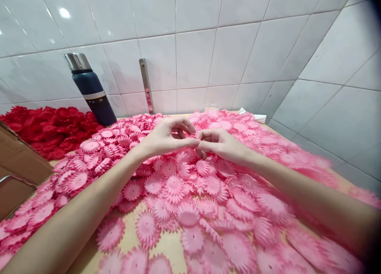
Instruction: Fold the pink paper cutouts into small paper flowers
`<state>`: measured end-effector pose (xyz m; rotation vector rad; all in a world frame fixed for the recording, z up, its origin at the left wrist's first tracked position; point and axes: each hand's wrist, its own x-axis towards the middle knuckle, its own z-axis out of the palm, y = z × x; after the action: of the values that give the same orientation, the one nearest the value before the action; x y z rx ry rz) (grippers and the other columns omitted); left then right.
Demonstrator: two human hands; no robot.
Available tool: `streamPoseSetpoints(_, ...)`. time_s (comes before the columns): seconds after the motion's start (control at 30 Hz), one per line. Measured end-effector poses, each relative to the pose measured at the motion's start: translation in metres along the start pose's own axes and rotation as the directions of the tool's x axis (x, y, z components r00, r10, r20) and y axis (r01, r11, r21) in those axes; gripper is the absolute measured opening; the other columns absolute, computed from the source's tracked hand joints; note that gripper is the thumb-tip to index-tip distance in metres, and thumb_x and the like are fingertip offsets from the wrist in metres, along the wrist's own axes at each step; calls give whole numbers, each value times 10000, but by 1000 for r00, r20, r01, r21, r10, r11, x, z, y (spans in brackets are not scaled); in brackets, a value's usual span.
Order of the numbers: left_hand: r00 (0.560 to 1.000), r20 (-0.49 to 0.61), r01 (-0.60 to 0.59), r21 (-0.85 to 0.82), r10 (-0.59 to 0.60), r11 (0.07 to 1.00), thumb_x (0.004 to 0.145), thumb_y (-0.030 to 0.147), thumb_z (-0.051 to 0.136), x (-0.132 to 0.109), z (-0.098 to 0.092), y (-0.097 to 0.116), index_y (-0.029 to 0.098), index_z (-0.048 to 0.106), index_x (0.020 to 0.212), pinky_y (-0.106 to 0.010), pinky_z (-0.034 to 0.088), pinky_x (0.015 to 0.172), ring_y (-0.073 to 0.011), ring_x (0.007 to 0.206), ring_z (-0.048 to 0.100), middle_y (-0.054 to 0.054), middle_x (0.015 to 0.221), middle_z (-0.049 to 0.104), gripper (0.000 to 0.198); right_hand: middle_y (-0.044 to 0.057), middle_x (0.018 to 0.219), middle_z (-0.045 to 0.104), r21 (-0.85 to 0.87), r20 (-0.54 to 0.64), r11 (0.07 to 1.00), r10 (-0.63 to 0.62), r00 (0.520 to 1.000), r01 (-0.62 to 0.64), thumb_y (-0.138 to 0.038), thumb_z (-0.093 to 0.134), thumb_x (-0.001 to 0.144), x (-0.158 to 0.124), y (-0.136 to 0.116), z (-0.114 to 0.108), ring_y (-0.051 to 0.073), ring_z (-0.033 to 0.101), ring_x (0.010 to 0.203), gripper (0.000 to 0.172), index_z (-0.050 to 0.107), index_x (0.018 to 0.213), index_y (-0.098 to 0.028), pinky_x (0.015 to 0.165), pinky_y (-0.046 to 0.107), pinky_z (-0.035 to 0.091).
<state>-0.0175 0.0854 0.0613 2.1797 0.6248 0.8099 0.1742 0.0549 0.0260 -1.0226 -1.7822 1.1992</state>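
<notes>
Both of my hands meet over the middle of a big heap of pink flower-shaped pieces (184,194) spread on a wooden table (166,246). My left hand (166,137) has its fingers curled and its thumb and forefinger pinched together. My right hand (220,143) is curled too, its fingertips touching those of the left. Whatever is pinched between them is too small or hidden to make out. The nearest pink pieces lie right under the fingertips.
A pile of red flower pieces (47,129) lies at the far left. A dark blue flask with a steel cap (91,89) stands by the tiled wall. A cardboard box (18,167) sits at the left edge. A metal strip (147,85) runs up the wall.
</notes>
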Motion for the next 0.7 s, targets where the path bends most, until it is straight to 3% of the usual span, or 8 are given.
streamPoseSetpoints(0.17, 998, -57, -31, 0, 31, 1000, 751, 305, 724, 0, -2, 10, 101, 674, 908, -237, 499, 633, -125, 731, 614, -74, 890, 676, 262, 41, 642, 650, -74, -89, 993, -102, 991, 96, -273, 612, 826, -4, -16, 1, 140, 599, 540, 202, 600, 655, -168, 515, 278, 480)
streamPoseSetpoints(0.33, 993, -18, -116, 57, 117, 992, 649, 242, 814, -1, -5, 23, 164, 691, 1071, -254, 528, 706, -151, 812, 626, -56, 970, 703, 446, 40, 582, 616, -33, -162, 988, -153, 975, 150, -192, 548, 814, -7, -34, 0, 140, 582, 493, 248, 614, 575, -183, 451, 281, 476)
streamPoseSetpoints(0.47, 983, -31, -179, 96, 182, 979, 714, 216, 771, -1, -6, 29, 178, 705, 1093, -246, 536, 700, -145, 787, 640, -45, 908, 718, 386, 35, 573, 620, -77, -161, 977, -208, 965, 197, -172, 544, 820, -10, -44, -1, 128, 572, 467, 245, 663, 606, -187, 431, 271, 483)
streamPoseSetpoints(0.57, 971, -31, -231, 156, 239, 960, 697, 234, 789, 0, -6, 28, 182, 725, 1059, -250, 543, 700, -140, 751, 647, -48, 892, 716, 371, 23, 575, 633, -120, -108, 980, -173, 979, 159, -126, 584, 785, -11, -50, -4, 121, 588, 475, 180, 710, 671, -185, 449, 249, 511)
streamPoseSetpoints(0.7, 920, 4, -373, 320, 392, 871, 654, 239, 822, 1, -5, 27, 222, 727, 1056, -278, 550, 768, -165, 857, 658, -65, 965, 698, 413, 39, 688, 687, -74, 81, 994, -69, 994, 75, -120, 623, 743, -12, -58, -14, 160, 659, 602, 116, 734, 762, -151, 547, 266, 578)
